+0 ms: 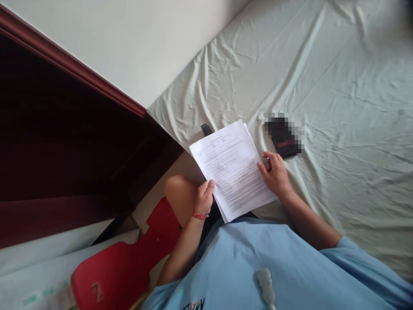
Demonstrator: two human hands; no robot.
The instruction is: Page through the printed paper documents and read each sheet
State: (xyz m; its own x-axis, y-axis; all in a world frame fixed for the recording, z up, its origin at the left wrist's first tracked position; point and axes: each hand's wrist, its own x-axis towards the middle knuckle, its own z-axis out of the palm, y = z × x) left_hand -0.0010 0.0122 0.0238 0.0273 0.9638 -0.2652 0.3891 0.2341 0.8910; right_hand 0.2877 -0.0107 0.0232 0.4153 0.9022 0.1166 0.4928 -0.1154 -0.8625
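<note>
A small stack of printed papers (230, 168) lies tilted over my lap, its top sheet covered with lines of text too small to read. At its lower left edge, my left hand (204, 199) grips the sheets, thumb on top and fingers underneath. My right hand (274, 173) is beside the right edge, thumb at the paper and fingers apart, loosely bent. Just beyond those fingers lies a dark phone-like object (285, 140), partly blurred out. A black item (206, 129) pokes out from behind the top of the papers; the rest of it is hidden.
A wrinkled pale green sheet (355, 129) spreads over the bed to the right. A white wall (112, 38) rises at the back, with dark reddish furniture (64, 129) on the left. A red plastic chair or stool (119, 271) stands at the lower left.
</note>
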